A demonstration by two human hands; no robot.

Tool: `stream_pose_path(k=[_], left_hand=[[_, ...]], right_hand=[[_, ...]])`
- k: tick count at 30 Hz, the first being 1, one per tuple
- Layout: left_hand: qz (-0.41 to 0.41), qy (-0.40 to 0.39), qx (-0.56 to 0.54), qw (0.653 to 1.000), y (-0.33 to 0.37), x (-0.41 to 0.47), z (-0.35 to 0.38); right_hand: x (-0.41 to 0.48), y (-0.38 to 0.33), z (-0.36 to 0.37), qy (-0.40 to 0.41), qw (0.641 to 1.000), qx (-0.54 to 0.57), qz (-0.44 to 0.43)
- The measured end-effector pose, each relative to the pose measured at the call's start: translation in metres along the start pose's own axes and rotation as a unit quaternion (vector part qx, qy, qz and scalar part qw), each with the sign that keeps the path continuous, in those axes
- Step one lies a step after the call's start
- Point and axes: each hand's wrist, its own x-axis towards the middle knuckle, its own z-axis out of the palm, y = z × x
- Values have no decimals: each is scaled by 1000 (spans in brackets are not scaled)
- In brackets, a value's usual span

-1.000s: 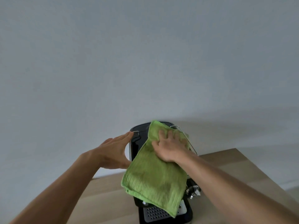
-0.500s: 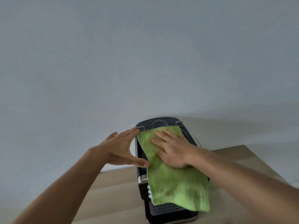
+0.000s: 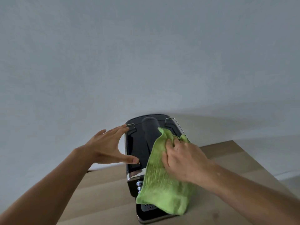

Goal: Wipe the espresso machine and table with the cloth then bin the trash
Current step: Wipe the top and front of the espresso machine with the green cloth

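The green terry cloth [image 3: 162, 189] was bunched in the right hand's [image 3: 183, 161] grip atop the glossy black espresso machine [image 3: 138, 146], which was braced on its left side by the spread left hand [image 3: 103, 146], with the pale wooden tabletop [image 3: 97, 192] and binning seemingly left.

The right hand [image 3: 183, 161] bunches a green cloth [image 3: 164, 184] against the top of the black espresso machine [image 3: 138, 143] on the wooden table [image 3: 100, 192]. The left hand [image 3: 105, 146], fingers [image 3: 119, 129] straight, braces the machine's left side.
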Motion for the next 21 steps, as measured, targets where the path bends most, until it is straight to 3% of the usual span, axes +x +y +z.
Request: stream_pose_path(k=[2, 5, 9, 11, 15, 17, 21], left_hand=[[0, 0, -2, 1000, 2, -1, 0], [-7, -5, -5, 1000, 4, -2, -2], [-2, -3, -20, 1000, 7, -2, -3], [7, 1, -34, 999, 7, -2, -2], [0, 7, -31, 999, 5, -2, 1], [0, 11, -30, 1000, 4, -2, 2], [-3, 15, -48, 999, 3, -2, 4]], right_hand=[[10, 2, 5, -8, 999, 24, 23], [43, 6, 13, -114, 986, 104, 55], [76, 7, 16, -146, 978, 137, -53], [85, 9, 17, -146, 977, 126, -95], [118, 4, 19, -125, 982, 128, -60], [139, -4, 24, -112, 981, 123, -96], [159, 4, 32, -57, 947, 275, -159]])
